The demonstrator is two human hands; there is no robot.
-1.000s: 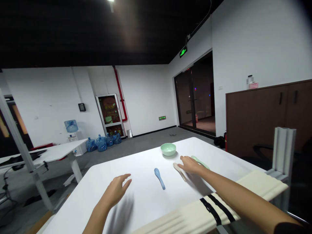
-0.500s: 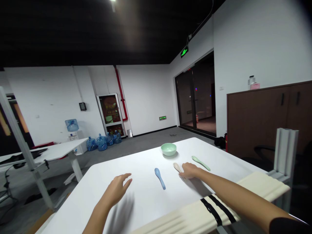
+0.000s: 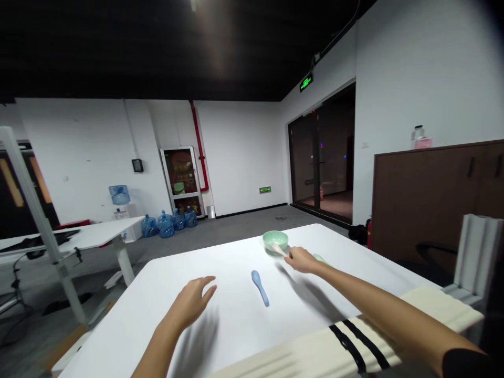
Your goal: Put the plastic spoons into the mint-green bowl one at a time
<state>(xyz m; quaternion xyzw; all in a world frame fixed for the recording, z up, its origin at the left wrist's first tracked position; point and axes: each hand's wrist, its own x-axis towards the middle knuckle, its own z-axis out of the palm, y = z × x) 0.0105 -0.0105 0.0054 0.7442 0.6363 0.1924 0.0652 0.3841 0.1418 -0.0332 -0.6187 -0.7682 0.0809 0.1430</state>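
Observation:
My right hand [image 3: 302,260] is closed on the handle of a cream spoon [image 3: 280,249], raised off the table. The bowl of that spoon overlaps the near rim of a light green bowl [image 3: 274,239]; whether they touch I cannot tell. A green spoon [image 3: 322,259] lies behind my right hand, mostly hidden by it. On the table between my hands rests a blue spoon [image 3: 260,288], its handle toward me. My left hand [image 3: 196,300] hovers over the left part of the table, fingers apart and holding nothing.
The white table [image 3: 232,325] has a cream padded strip [image 3: 307,349] with black bands along its near edge. A metal post [image 3: 474,257] rises at the right. Another white table [image 3: 98,231] stands at the left, with blue water bottles [image 3: 166,224] on the floor beyond.
My right hand has lifted the cream spoon from the table and carried it forward to the green bowl. My left hand has stayed nearly still. The view has shifted slightly.

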